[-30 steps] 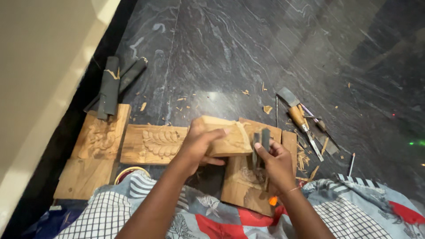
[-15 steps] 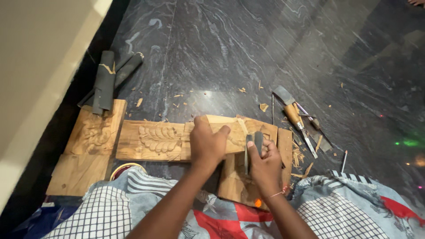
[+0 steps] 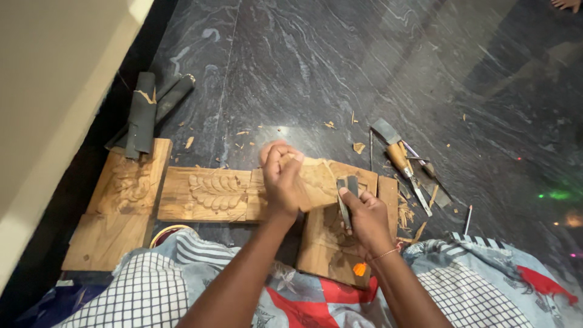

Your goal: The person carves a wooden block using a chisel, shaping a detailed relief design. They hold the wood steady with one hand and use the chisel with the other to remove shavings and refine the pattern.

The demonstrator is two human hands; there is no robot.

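A long carved wooden panel (image 3: 209, 194) with a leaf pattern lies across the dark stone floor in front of me. My left hand (image 3: 280, 176) grips a small wooden block (image 3: 316, 179) and holds it raised over the panel's right part. My right hand (image 3: 367, 215) is closed around a dark metal chisel (image 3: 347, 195), its blade pointing down at another carved board (image 3: 331, 243) that lies under the panel near my lap.
A third carved board (image 3: 118, 206) lies at the left with dark rolled cloth tools (image 3: 146, 115) at its top. Several chisels (image 3: 404, 164) and wood chips are scattered at the right. A checked cloth (image 3: 146, 291) covers my legs. A pale wall (image 3: 54, 109) runs along the left.
My left hand has lifted the wooden block up from the panel and blurs with motion. My right hand with the chisel stays at about the same place.
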